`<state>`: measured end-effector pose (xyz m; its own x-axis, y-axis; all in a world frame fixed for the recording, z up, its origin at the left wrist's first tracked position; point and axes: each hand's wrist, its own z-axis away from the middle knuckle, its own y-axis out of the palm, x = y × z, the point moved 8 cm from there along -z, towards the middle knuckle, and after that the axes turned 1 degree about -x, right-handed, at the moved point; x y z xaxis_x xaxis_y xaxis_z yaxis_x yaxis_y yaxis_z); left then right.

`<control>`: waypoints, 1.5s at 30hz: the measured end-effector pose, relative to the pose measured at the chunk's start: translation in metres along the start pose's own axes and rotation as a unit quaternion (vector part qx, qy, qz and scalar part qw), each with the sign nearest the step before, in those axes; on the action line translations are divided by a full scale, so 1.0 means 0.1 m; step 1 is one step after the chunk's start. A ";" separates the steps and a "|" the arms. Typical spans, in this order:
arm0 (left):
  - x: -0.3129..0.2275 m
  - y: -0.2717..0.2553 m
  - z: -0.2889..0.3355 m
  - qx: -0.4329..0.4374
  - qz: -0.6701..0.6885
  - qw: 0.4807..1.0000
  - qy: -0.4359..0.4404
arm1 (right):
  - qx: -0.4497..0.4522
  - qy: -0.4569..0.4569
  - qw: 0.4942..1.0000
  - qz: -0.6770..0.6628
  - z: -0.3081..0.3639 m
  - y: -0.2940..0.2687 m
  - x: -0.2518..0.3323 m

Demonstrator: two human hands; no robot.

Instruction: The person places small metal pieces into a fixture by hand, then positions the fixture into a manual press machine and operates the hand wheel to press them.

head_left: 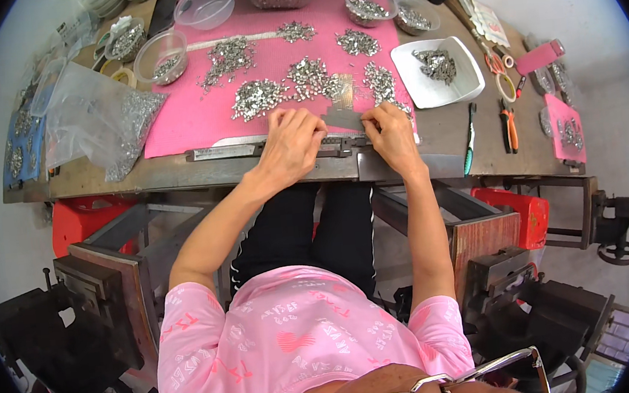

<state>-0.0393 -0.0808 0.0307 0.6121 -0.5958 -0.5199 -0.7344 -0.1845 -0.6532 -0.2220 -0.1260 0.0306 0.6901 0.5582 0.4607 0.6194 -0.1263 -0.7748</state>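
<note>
Because both hands work over the same narrow stretch, steadiness probably matters most. The left hand (293, 142) sits with its fingers curled in and their tips drawn together, just above the long metal fixture (336, 147) that lies along the front edge of the workbench (488, 123). The right hand (393, 136) bends over the fixture's right end, thumb and fingertips brought close in a pinch. Whether either one grips a piece is hard to say, since the knuckles cover the tips and anything there would be tiny. Between the hands, a flat grey plate (342, 119) lies beside the fixture, with piles of small silver pieces on the pink mat (193, 117) beyond: a left pile (258, 98) near the left hand, a right pile (381, 84) just past the right.

Good work likely depends on a light pinch, one hand bracing the fixture while the other sets a piece square. Loose pieces from the right pile could stray toward the fixture, so nudging them back should spare the fingers a search.
</note>
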 end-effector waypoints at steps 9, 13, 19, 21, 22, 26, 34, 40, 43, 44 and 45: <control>-0.02 0.06 0.11 -0.003 0.003 1.000 0.012 | 0.023 0.026 0.999 -0.016 0.05 0.03 0.07; -0.05 0.05 0.10 -0.002 0.000 1.000 0.028 | -0.009 -0.036 0.996 -0.087 0.09 0.05 0.43; 0.00 0.07 0.10 0.008 0.041 0.999 0.022 | -0.026 -0.089 0.995 -0.044 0.19 0.19 0.65; 0.04 0.07 0.11 0.012 0.046 0.999 0.006 | -0.033 -0.099 0.994 -0.031 0.19 0.18 0.66; 0.07 0.07 0.11 0.016 0.051 0.999 -0.011 | -0.031 -0.101 0.994 -0.037 0.19 0.17 0.67; 0.01 0.11 0.08 -0.013 0.019 1.000 -0.010 | -0.050 -0.084 0.991 -0.093 0.19 0.10 0.55; -0.08 0.07 0.08 -0.045 -0.050 0.997 -0.022 | -0.105 0.014 0.993 0.051 -0.23 -0.06 -0.24; -0.07 -0.07 0.04 -0.085 -0.023 0.996 -0.019 | -0.056 0.018 0.993 0.099 -0.58 0.14 -0.42; -0.03 -0.10 0.02 -0.087 -0.036 0.995 -0.016 | -0.025 0.016 0.990 0.141 -0.65 0.18 -0.39; -0.01 -0.10 0.02 -0.088 -0.033 0.995 -0.019 | -0.018 0.014 0.986 0.165 -0.66 0.18 -0.38; 0.00 -0.10 0.02 -0.088 -0.028 0.995 -0.022 | -0.018 0.015 0.986 0.165 -0.67 0.19 -0.39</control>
<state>-0.0311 -0.0778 0.0363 0.6635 -0.5464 -0.5112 -0.7360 -0.3534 -0.5775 -0.2124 -0.2049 0.0268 0.8663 0.4582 0.1988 0.3718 -0.3259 -0.8692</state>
